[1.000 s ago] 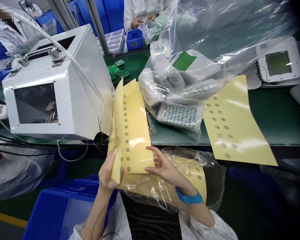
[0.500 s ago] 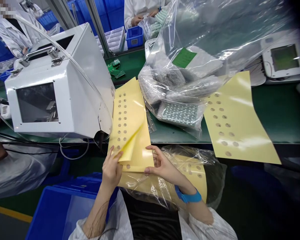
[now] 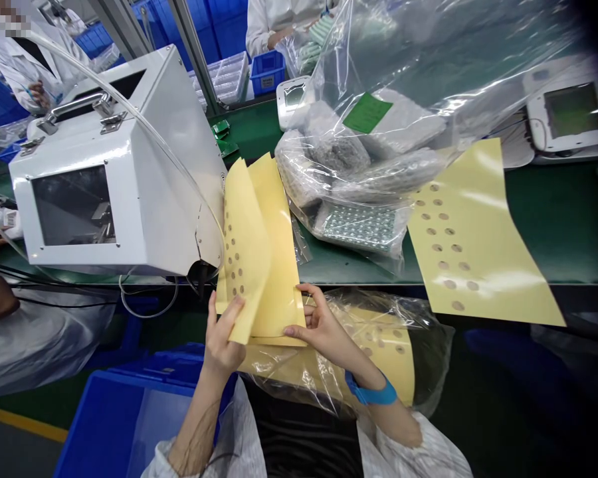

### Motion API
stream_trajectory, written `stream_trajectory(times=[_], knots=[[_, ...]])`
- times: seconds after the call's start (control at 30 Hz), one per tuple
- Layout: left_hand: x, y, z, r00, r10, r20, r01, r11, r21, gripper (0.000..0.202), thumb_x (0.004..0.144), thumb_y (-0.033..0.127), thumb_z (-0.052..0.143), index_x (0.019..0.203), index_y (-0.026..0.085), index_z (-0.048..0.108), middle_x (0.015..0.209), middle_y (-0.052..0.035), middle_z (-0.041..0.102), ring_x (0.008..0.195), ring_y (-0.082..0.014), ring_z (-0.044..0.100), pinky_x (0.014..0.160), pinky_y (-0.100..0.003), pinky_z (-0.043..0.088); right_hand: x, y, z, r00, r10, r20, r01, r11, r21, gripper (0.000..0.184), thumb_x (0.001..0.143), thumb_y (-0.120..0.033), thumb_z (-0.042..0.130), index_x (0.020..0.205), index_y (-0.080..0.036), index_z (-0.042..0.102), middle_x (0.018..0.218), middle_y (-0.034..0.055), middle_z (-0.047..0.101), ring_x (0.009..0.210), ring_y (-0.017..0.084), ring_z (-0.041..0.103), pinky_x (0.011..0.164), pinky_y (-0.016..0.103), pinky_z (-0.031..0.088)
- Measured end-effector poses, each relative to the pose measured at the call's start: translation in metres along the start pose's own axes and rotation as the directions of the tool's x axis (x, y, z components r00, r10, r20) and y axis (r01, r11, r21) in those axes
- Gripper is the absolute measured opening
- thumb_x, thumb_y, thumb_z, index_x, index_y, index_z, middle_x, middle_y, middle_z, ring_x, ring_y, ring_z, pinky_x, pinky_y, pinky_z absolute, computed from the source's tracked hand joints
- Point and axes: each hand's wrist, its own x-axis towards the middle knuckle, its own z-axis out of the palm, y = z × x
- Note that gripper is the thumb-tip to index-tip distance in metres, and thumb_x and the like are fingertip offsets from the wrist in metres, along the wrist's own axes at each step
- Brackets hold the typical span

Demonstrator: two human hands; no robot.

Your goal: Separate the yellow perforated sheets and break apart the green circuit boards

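My left hand (image 3: 222,338) pinches the lower edge of a yellow sheet (image 3: 246,245) with two columns of round grey dots. That sheet curls up at the left, above more yellow sheets (image 3: 280,265) lying beneath it. Thumb and fingers of my right hand (image 3: 321,325) grip the lower right edge of the sheets underneath. Under both hands, at the table's front edge, lies a clear plastic bag (image 3: 431,365) with dotted yellow sheets in it. To the right, a separate dotted yellow sheet (image 3: 483,252) overhangs the table edge.
A white machine (image 3: 164,179) with a dark window stands left of the sheets. Behind them lies a large clear bag (image 3: 323,206) of wrapped parts. White devices (image 3: 573,119) sit far right. A blue bin (image 3: 104,418) is below left. Other people work across and to the left.
My left hand has turned the top sheet further, from a folded corner to a raised curl leaning left. The sheets beneath show more. My right hand stays at their right edge.
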Motion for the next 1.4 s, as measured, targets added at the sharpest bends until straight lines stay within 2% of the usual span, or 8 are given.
stream_trajectory(times=[0.1,0.27,0.43,0.6,0.9,1.1,1.27,1.4], knots=[[0.010,0.012,-0.002,0.826,0.448,0.341,-0.517,0.843,0.146,0.020,0.086,0.026,0.057,0.103,0.015,0.057,0.112,-0.0156,0.068,0.109,-0.0311,0.064,0.106,-0.073,0.025,0.003,0.003,0.005,0.997,-0.010,-0.078,0.008,1.000,-0.025,0.072,0.069,-0.032,0.080,0.120,-0.028,0.030,0.088,0.0001,0.068,0.077,0.018,0.069,0.065,0.029,0.056],[0.016,0.020,0.003,0.800,0.455,0.391,-0.566,0.788,0.242,0.022,0.084,0.011,0.053,0.106,0.011,0.055,0.098,-0.0127,0.071,0.103,-0.0267,0.067,0.106,-0.068,0.032,0.004,0.004,0.004,0.997,-0.006,-0.081,0.003,0.999,-0.040,0.059,0.067,-0.037,0.081,0.110,-0.023,0.042,0.086,0.0015,0.068,0.075,0.016,0.068,0.065,0.025,0.055],[0.004,-0.001,0.001,0.931,0.362,-0.042,-0.330,0.886,0.326,0.038,0.083,-0.001,0.050,0.118,0.014,0.052,0.104,-0.0103,0.066,0.108,-0.0232,0.064,0.090,-0.038,0.056,-0.002,0.001,-0.006,0.998,0.025,0.056,-0.023,0.999,-0.046,0.068,0.073,-0.034,0.077,0.126,-0.025,0.036,0.105,0.0051,0.064,0.091,0.016,0.066,0.077,0.028,0.055],[0.017,-0.003,0.000,0.804,0.473,-0.360,-0.329,0.859,0.392,0.075,0.081,-0.011,0.049,0.137,0.030,0.023,0.129,-0.0123,0.053,0.108,-0.0226,0.065,0.081,-0.041,0.059,-0.004,0.000,-0.007,0.999,0.020,0.047,-0.016,0.995,-0.095,0.057,0.078,-0.033,0.073,0.123,-0.026,0.038,0.099,0.0020,0.062,0.087,0.013,0.064,0.076,0.027,0.053],[0.008,-0.002,-0.016,0.883,0.457,0.105,-0.468,0.840,0.276,0.033,0.087,0.004,0.047,0.118,0.018,0.047,0.117,-0.0145,0.062,0.110,-0.0268,0.063,0.092,-0.053,0.053,0.001,0.005,-0.002,1.000,-0.021,0.015,0.022,0.995,-0.097,0.049,0.077,-0.035,0.074,0.111,-0.025,0.040,0.094,0.0018,0.066,0.081,0.014,0.065,0.070,0.026,0.052],[0.011,0.017,-0.003,0.837,0.406,0.366,-0.493,0.851,0.184,0.033,0.082,0.015,0.059,0.114,0.016,0.048,0.089,-0.0049,0.067,0.100,-0.0242,0.067,0.104,-0.061,0.042,0.002,0.008,0.004,0.998,-0.031,-0.057,0.029,0.999,-0.033,0.060,0.072,-0.032,0.079,0.109,-0.028,0.032,0.092,0.0000,0.066,0.079,0.016,0.067,0.066,0.027,0.054],[-0.001,-0.001,0.001,0.946,0.324,0.009,-0.311,0.899,0.307,0.033,0.084,0.005,0.054,0.115,0.017,0.050,0.093,-0.0060,0.065,0.091,-0.0185,0.068,0.082,-0.035,0.059,-0.001,0.004,-0.004,0.996,0.047,0.070,-0.045,0.999,-0.021,0.063,0.067,-0.031,0.081,0.114,-0.024,0.039,0.100,0.0034,0.064,0.083,0.015,0.066,0.069,0.026,0.055],[0.003,-0.013,-0.001,0.862,0.314,-0.398,-0.157,0.911,0.381,0.040,0.084,0.009,0.059,0.117,0.019,0.040,0.100,-0.0055,0.055,0.082,-0.0160,0.067,0.068,-0.030,0.059,-0.003,0.003,-0.007,0.997,0.050,0.058,-0.048,0.998,-0.044,0.063,0.069,-0.030,0.079,0.119,-0.023,0.041,0.101,0.0042,0.064,0.085,0.014,0.065,0.072,0.026,0.054]])
